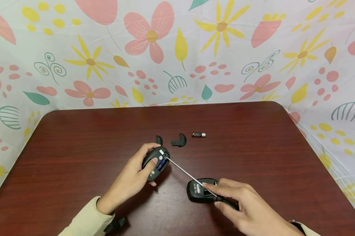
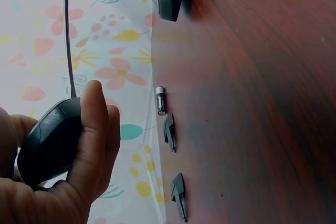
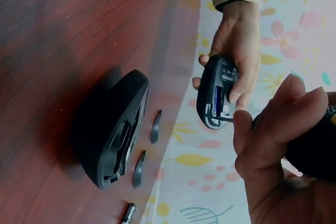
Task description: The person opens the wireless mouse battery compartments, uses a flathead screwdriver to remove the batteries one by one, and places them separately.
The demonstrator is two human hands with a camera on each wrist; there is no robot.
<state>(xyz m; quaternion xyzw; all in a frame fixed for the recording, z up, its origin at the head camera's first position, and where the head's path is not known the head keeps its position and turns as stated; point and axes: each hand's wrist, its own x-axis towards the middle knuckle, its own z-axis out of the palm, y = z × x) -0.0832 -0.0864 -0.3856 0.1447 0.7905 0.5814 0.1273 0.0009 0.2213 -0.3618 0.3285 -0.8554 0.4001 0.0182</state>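
Note:
My left hand [image 1: 133,172] grips a black computer mouse [image 1: 148,165], held above the table with its underside turned up. A dark blue battery [image 1: 161,164] shows in its open compartment. In my right hand [image 1: 245,203] is a screwdriver [image 1: 189,175] with a black handle and a long thin metal shaft. Its tip meets the mouse at the end of the battery compartment, as the right wrist view also shows at the mouse [image 3: 214,93]. A second black mouse [image 1: 195,191] lies upside down on the table beside my right hand, its battery compartment uncovered.
Beyond the hands, two black battery covers [image 1: 179,141] [image 1: 159,140] and a loose battery [image 1: 198,134] lie on the dark red wooden table [image 1: 77,141]. A flower-patterned cloth [image 1: 171,82] hangs behind the table's far edge.

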